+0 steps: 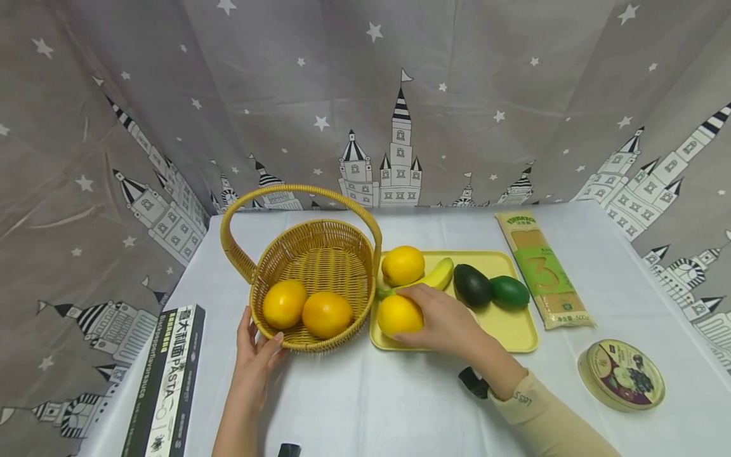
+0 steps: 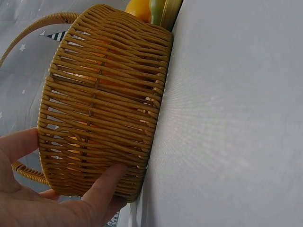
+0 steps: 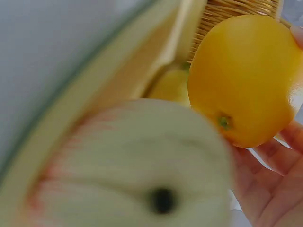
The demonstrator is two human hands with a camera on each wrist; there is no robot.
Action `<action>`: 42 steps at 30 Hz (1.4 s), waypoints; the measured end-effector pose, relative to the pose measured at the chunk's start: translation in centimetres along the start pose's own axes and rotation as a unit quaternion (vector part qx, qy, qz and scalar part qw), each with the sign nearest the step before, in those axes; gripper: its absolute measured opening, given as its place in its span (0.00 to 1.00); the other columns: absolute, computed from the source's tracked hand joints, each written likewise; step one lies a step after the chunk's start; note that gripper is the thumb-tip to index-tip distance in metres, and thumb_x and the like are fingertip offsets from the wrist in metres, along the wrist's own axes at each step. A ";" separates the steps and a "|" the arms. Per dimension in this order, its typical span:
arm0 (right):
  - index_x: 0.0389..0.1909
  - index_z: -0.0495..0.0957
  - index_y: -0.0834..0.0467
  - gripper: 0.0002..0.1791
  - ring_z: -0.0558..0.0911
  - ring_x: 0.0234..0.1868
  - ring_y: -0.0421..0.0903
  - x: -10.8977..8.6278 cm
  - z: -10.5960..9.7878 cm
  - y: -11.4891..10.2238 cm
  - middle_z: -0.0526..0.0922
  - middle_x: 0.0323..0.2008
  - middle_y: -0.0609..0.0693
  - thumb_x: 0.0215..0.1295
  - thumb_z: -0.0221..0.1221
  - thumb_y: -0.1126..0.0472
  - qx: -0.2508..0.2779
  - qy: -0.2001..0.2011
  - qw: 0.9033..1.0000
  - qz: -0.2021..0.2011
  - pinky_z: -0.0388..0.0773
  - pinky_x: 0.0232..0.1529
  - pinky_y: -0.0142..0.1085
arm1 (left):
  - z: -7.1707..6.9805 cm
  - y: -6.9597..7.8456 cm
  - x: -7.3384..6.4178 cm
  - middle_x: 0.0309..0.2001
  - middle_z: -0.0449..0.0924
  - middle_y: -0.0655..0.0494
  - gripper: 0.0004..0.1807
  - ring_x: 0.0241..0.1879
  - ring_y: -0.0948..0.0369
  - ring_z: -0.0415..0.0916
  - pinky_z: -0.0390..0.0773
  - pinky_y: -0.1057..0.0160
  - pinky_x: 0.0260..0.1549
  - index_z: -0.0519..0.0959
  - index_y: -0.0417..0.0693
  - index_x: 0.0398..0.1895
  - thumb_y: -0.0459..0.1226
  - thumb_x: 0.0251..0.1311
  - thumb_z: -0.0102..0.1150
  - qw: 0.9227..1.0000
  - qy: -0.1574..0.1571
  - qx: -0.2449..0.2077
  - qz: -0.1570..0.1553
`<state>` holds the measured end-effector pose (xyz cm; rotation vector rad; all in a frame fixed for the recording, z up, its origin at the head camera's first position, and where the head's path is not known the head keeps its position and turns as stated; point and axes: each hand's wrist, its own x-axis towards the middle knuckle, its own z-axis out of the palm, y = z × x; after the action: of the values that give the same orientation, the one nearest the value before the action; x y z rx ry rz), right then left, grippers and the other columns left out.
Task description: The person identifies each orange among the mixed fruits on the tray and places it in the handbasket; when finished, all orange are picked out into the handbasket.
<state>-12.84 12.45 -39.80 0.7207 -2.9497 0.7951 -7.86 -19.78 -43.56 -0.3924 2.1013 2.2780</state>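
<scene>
My left hand (image 1: 254,355) holds the near left side of a round wicker basket (image 1: 328,238), thumb and fingers spread against its woven wall. Two oranges (image 1: 327,315) lie inside it. Over the left end of a yellow tray (image 1: 516,336), my right hand (image 1: 442,320) grips another orange (image 3: 246,80), whose green stem spot shows in the right wrist view. Behind that hand on the tray are one more orange (image 1: 403,264) and a banana (image 1: 438,274). A pale, red-tinged fruit (image 3: 137,156) looms blurred in the right wrist view; the hand hides it from the head view.
To the tray's right end lie a dark avocado (image 1: 471,285) and a green fruit (image 1: 510,292). Farther right are a pasta packet (image 1: 542,273) and a round tin (image 1: 622,374). A black pasta box (image 1: 165,381) lies at left. The basket's tall handle (image 1: 302,188) arches above it.
</scene>
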 end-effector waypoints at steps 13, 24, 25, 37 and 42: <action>0.63 0.72 0.49 0.40 0.76 0.51 0.43 2.5 -1.0 -4.2 0.76 0.56 0.44 0.48 0.70 0.40 0.104 0.049 0.993 -0.021 0.77 0.49 0.40 | -0.1 -0.1 0.0 0.76 0.24 0.50 0.48 0.73 0.52 0.43 0.73 0.65 0.54 0.29 0.67 0.76 0.31 0.68 0.50 1.000 0.000 -0.008 -0.006; 0.65 0.70 0.52 0.40 0.74 0.56 0.44 6.1 1.4 -6.6 0.74 0.59 0.46 0.51 0.69 0.42 0.148 0.061 0.987 -0.022 0.75 0.55 0.40 | 0.2 -0.1 0.1 0.76 0.23 0.49 0.49 0.73 0.50 0.43 0.72 0.65 0.54 0.28 0.66 0.76 0.31 0.68 0.50 1.000 -0.006 -0.002 -0.004; 0.65 0.69 0.51 0.40 0.74 0.56 0.43 6.5 1.5 -6.8 0.73 0.59 0.45 0.52 0.69 0.41 0.151 0.063 0.986 -0.021 0.75 0.54 0.41 | 0.2 0.0 0.0 0.76 0.24 0.49 0.49 0.73 0.50 0.43 0.72 0.65 0.54 0.28 0.66 0.76 0.31 0.68 0.50 1.000 -0.006 -0.003 -0.002; 0.68 0.65 0.53 0.41 0.71 0.62 0.46 10.7 3.0 -7.1 0.70 0.64 0.50 0.56 0.67 0.43 0.124 0.061 0.990 -0.010 0.70 0.61 0.42 | 0.0 0.1 0.0 0.76 0.24 0.49 0.49 0.73 0.50 0.44 0.73 0.66 0.54 0.29 0.66 0.76 0.31 0.68 0.50 1.000 -0.002 0.000 -0.002; 0.68 0.63 0.55 0.40 0.70 0.61 0.47 11.8 4.6 -6.6 0.68 0.64 0.52 0.58 0.66 0.45 0.141 0.050 0.989 0.000 0.70 0.61 0.40 | 0.0 0.0 0.0 0.76 0.23 0.49 0.48 0.73 0.50 0.43 0.73 0.67 0.53 0.28 0.66 0.76 0.31 0.68 0.50 1.000 -0.004 -0.003 0.000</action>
<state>-20.03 0.11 -39.24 0.6666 -2.7782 1.2263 -7.84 -19.80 -43.59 -0.3838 2.0907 2.2824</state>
